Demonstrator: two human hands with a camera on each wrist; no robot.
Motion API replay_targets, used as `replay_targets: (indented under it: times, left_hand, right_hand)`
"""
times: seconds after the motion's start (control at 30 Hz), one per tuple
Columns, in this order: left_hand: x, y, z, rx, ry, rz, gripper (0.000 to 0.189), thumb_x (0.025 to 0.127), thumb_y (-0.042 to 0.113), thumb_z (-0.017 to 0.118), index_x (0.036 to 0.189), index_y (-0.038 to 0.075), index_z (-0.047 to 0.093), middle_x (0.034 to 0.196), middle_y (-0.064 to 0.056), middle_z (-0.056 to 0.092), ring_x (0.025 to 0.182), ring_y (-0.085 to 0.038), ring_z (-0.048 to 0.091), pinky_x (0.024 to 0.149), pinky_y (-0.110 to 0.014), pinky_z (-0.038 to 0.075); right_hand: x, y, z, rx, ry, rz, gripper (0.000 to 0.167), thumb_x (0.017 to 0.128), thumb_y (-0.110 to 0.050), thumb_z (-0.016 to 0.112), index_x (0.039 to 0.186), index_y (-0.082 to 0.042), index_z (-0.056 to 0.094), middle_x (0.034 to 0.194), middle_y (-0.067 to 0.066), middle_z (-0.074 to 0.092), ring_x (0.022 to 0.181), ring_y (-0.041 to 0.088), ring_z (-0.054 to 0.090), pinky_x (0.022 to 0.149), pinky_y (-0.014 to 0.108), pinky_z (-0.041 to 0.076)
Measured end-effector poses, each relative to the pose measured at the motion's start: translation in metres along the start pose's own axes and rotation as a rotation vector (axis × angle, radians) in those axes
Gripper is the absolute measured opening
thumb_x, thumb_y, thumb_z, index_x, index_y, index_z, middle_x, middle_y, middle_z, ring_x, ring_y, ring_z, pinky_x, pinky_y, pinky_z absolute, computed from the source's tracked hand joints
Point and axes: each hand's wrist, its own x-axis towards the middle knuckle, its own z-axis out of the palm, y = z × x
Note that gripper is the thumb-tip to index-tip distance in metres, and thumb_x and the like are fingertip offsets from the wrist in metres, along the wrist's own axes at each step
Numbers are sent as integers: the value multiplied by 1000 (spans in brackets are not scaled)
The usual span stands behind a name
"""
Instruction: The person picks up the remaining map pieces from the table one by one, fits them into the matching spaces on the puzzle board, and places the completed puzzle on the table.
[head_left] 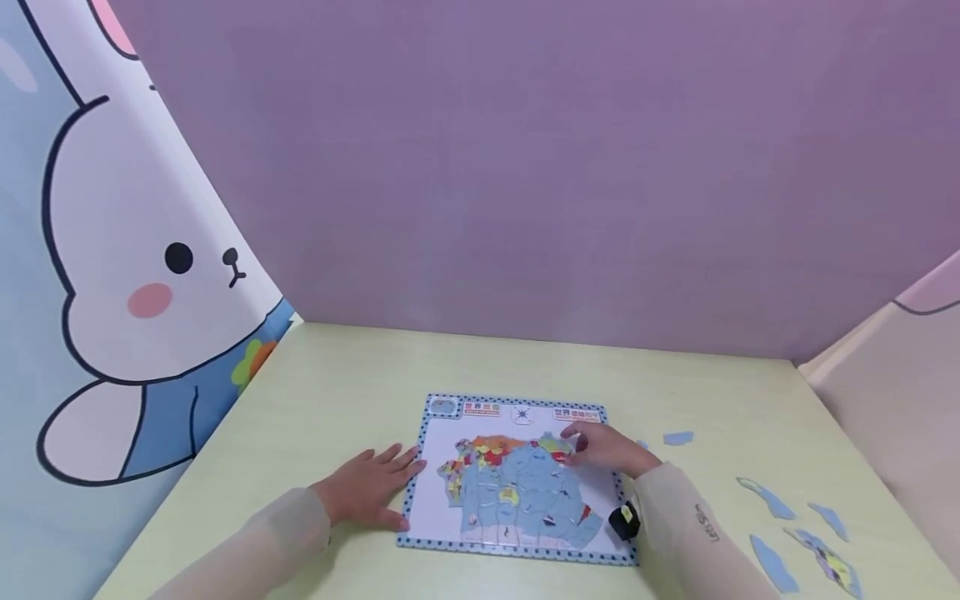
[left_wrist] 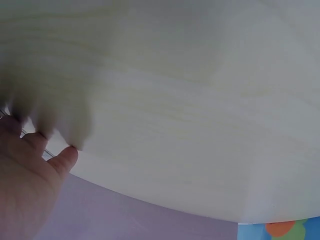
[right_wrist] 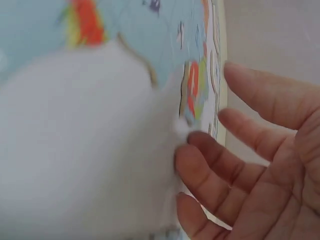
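Note:
A world map jigsaw puzzle board (head_left: 435, 533) with a blue dotted border lies on the table. Joined map pieces (head_left: 517, 492), mostly blue with coloured land, cover much of its white middle. My left hand (head_left: 371, 485) rests spread at the board's left edge, its fingertips touching the border; the left wrist view shows part of this hand (left_wrist: 30, 180). Over the upper right of the map is my right hand (head_left: 611, 448), fingers loosely bent and apart. In the right wrist view its fingers (right_wrist: 200, 170) hover by a red and green piece (right_wrist: 192, 85), gripping nothing visible.
Several loose puzzle pieces lie right of the board, among them a small blue one (head_left: 678, 438), a long one (head_left: 767, 497) and a multicoloured one (head_left: 828, 562). A purple partition (head_left: 547, 183) stands behind the table (head_left: 352, 367); a rabbit-print curtain (head_left: 142, 250) hangs left.

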Motion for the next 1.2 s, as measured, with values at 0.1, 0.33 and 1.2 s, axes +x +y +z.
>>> replay_targets:
  times: [0.1,0.33,1.2]
  left_hand:
    - [-1,0,0,26,15,-1,91,79,70,56,149,16,35,155,-4,31,142,-30,25,108,-56,29]
    - [0,1,-2,55,35,-2,93,78,71,57,149,15,36,154,-3,32,141,-30,27,107,-56,30]
    - [-3,2,1,88,46,3,101,74,74,59,149,11,33,155,-6,30,140,-34,28,104,-59,33]
  right_hand:
    - [-5,4,-7,-9,-24,-14,32,80,-8,73,110,-7,64,95,4,60,86,20,56,79,41,48]
    - [-18,19,-23,66,18,-77,28,86,-10,70,111,-1,63,87,6,55,79,21,51,66,33,44]
    - [-87,132,-71,-18,211,-8,30,90,-11,64,113,8,60,88,8,61,77,19,53,66,35,45]
